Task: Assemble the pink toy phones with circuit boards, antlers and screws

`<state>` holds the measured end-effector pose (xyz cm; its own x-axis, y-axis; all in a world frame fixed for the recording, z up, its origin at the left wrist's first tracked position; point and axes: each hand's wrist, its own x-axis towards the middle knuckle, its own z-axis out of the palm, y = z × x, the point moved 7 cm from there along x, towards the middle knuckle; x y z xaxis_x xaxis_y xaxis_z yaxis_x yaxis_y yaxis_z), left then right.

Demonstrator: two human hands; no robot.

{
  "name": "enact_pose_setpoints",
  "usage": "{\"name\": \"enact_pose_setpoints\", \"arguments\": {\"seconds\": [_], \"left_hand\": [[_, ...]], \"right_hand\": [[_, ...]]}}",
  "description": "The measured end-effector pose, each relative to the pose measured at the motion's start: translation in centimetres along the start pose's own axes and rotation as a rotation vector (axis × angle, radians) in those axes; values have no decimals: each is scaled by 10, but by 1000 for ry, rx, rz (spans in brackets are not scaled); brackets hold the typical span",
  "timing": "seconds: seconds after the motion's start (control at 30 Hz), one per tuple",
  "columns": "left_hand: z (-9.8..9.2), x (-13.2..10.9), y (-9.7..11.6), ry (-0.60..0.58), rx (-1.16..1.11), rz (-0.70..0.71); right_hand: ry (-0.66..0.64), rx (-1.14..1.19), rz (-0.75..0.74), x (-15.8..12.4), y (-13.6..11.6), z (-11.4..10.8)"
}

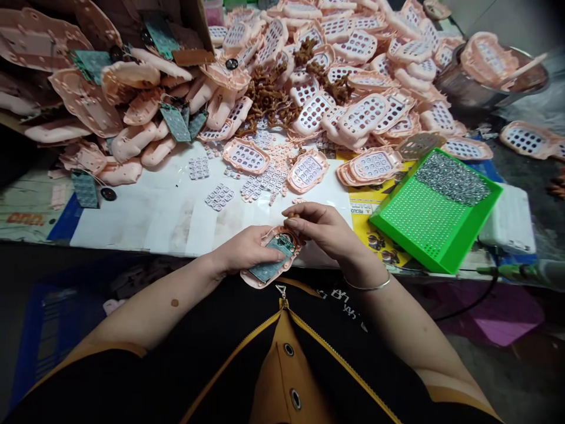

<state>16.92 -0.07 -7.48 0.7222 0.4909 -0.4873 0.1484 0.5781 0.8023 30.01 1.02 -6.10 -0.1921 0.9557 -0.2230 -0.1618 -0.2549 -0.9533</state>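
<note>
Pink plastic casing [259, 279] sits at the near edge of the surface [132, 227], its long axis running diagonally from lower left toward upper right, with a green circuit board [266, 270] lying in it. Our left hand [247, 250] is the one on it: the hand lies flat across the casing, fingers together over the board, clamping it from above. Our right hand [320, 229] sits just to the right and a little farther out, its fingertips [295, 219] pinched together on something small and brownish, too hidden for us to name. The casing's upper right end points toward that pinch, with only a narrow gap between them, though we cannot tell whether they touch. Around us lie heaps of matching pink casings [141, 138], loose rubber keypads [219, 196] and brown moulding sprues [269, 100]. To our right, a green perforated tray [470, 227] holds a layer of small metal pieces [452, 178], and a steel basin [450, 88] stands beyond it.
</note>
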Motion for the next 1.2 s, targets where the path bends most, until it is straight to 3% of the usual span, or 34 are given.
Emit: {"name": "enact_pose_setpoints", "arguments": {"seconds": [0.17, 0.3, 0.5, 0.57, 0.7, 0.8, 1.03, 1.2], "left_hand": [[0, 1, 2, -1, 35, 4], [-2, 2, 2, -7, 83, -13], [-11, 4, -3, 53, 163, 14], [-12, 4, -4, 56, 143, 26], [-9, 3, -2, 37, 31, 28], [-8, 2, 0, 41, -62, 32], [-6, -2, 2, 65, -33, 37], [-6, -9, 11, 29, -113, 117]], "right_hand": [[1, 29, 48, 0, 0, 4], [-19, -94, 19, -2, 1, 3], [206, -577, -310, -2, -15, 3], [184, -500, -259, 2, -10, 5], [57, -111, -46, 6, 6, 7], [109, 44, -60, 0, 8, 1], [148, 59, -12, -10, 25, 2], [173, 131, -60, -7, 17, 10]]}}
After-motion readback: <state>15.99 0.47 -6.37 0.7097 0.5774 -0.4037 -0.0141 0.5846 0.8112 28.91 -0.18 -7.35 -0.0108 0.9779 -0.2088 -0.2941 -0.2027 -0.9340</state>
